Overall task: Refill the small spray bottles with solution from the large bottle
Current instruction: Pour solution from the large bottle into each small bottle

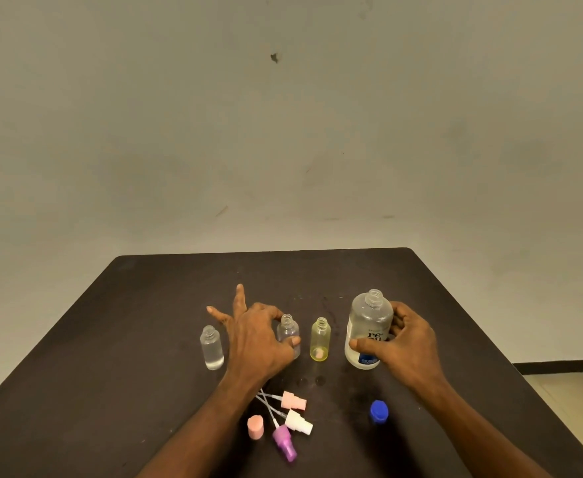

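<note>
Three small uncapped spray bottles stand in a row on the dark table (145, 339): a clear one (211, 348) at the left holding liquid, a clear middle one (288, 332), and a yellow one (320, 339). My left hand (255, 339) grips the middle bottle between thumb and forefinger, the other fingers spread. The large clear bottle (369, 322), uncapped with a blue-and-white label, stands upright at the right, with my right hand (400, 343) wrapped around its side.
Near the front lie three spray pump heads, pink (293, 400), white (298, 422) and purple (284, 443), plus a pink cap (255, 427). The large bottle's blue cap (379, 411) sits front right. A grey wall rises behind the table.
</note>
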